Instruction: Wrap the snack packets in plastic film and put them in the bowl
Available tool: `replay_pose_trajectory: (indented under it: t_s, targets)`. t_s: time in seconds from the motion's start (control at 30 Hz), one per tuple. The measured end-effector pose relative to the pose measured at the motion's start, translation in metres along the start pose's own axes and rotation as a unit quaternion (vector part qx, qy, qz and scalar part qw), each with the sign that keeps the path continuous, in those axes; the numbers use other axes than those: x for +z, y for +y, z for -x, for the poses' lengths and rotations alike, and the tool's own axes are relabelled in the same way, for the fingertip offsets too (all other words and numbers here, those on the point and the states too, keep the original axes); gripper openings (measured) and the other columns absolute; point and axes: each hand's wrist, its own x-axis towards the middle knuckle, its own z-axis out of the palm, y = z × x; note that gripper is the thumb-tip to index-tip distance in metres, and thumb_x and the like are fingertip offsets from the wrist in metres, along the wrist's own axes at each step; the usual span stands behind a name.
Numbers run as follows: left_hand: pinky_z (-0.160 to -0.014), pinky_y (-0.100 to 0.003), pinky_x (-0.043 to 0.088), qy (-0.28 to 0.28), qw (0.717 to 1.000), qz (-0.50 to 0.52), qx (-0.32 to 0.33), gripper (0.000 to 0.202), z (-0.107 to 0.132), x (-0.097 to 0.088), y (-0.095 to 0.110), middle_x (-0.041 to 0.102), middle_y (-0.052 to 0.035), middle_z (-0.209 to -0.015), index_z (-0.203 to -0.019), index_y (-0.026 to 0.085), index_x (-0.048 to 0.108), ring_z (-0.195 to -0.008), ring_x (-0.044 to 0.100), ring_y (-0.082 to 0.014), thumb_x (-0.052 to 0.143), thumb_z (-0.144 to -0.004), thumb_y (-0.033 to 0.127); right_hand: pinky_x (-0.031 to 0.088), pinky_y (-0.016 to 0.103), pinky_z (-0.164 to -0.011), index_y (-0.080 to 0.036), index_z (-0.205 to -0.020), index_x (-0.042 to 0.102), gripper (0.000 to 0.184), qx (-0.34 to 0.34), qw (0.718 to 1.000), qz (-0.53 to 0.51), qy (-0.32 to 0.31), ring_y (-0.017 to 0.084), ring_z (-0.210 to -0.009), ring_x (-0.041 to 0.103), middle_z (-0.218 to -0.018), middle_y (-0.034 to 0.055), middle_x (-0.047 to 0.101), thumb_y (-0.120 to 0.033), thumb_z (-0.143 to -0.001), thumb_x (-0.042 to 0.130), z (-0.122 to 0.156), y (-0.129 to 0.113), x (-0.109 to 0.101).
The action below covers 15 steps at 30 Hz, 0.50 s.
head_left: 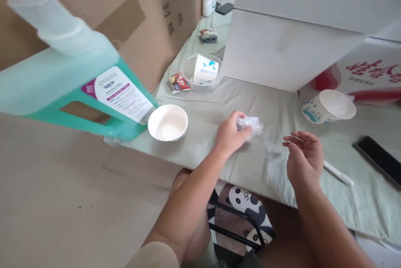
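My left hand (231,132) is closed around a small crumpled bundle of clear plastic wrapping (254,125), just over the cloth-covered table; what the wrapping contains, if anything, cannot be made out. My right hand (304,157) hovers to the right with its fingers loosely bent and apart, nothing in them. Beside it, partly hidden by the hand, lies a white plastic utensil (340,174), of which only the handle shows. A blurred, shiny clear patch (277,168), perhaps plastic film, is on the cloth between my hands. A white paper bowl (168,123) stands left of my left hand.
A large jug of green liquid (125,76) looms at left before a cardboard box (103,5). Behind are a clear plastic bowl holding a paper cup (206,69) and a red snack packet (179,83). Another paper cup (328,106) and a phone (380,159) are at right.
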Motion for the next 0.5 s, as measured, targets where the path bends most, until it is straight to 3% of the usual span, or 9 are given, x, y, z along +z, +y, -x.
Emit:
replay_pose_trajectory:
  t_s: [0.1, 0.17, 0.3, 0.4, 0.5]
  targets:
    - [-0.087, -0.034, 0.053, -0.044, 0.999, -0.008, 0.019, 0.024, 0.01, -0.007, -0.002, 0.073, 0.0001, -0.094, -0.103, 0.028, 0.064, -0.089, 0.068, -0.0201, 0.069, -0.08, 0.031, 0.057, 0.051, -0.091, -0.035, -0.108, 0.059, 0.022, -0.11, 0.987, 0.073, -0.096, 0.028, -0.104, 0.069, -0.108, 0.006, 0.065, -0.034, -0.086, 0.063, -0.024, -0.037, 0.029]
    - [-0.085, -0.034, 0.054, -0.082, 0.996, 0.004, 0.024, 0.027, 0.014, -0.008, -0.003, 0.073, -0.0006, -0.095, -0.106, 0.029, 0.064, -0.089, 0.068, -0.0207, 0.068, -0.08, 0.032, 0.056, 0.051, -0.092, -0.034, -0.107, 0.063, 0.022, -0.195, 0.955, 0.139, -0.175, 0.029, -0.104, 0.068, -0.107, 0.0073, 0.067, -0.031, -0.086, 0.061, -0.051, -0.07, 0.064]
    - [-0.078, -0.032, 0.053, -0.114, 0.993, 0.019, 0.015, 0.033, 0.01, -0.011, -0.002, 0.071, 0.0009, -0.088, -0.11, 0.03, 0.063, -0.083, 0.067, -0.0201, 0.067, -0.078, 0.034, 0.052, 0.052, -0.098, -0.029, -0.118, 0.067, 0.037, -0.338, 0.854, 0.24, -0.314, 0.031, -0.113, 0.064, -0.123, 0.0102, 0.068, -0.02, -0.084, 0.054, -0.116, -0.121, 0.166]
    - [-0.079, -0.031, 0.053, -0.128, 0.991, 0.033, 0.002, 0.034, 0.004, -0.015, 0.004, 0.072, 0.0013, -0.09, -0.111, 0.03, 0.064, -0.082, 0.066, -0.0192, 0.066, -0.077, 0.036, 0.044, 0.059, -0.107, -0.027, -0.118, 0.069, 0.044, -0.428, 0.75, 0.3, -0.405, 0.036, -0.13, 0.054, -0.133, 0.0086, 0.066, -0.013, -0.078, 0.057, -0.157, -0.129, 0.24]
    - [-0.078, -0.03, 0.053, -0.142, 0.989, 0.053, -0.005, 0.035, 0.0, -0.019, 0.007, 0.072, 0.0021, -0.09, -0.111, 0.029, 0.064, -0.081, 0.065, -0.018, 0.066, -0.077, 0.036, 0.035, 0.062, -0.109, -0.028, -0.099, 0.074, 0.031, -0.457, 0.669, 0.377, -0.448, 0.037, -0.13, 0.052, -0.122, 0.0066, 0.071, -0.015, -0.071, 0.069, -0.182, -0.125, 0.279]
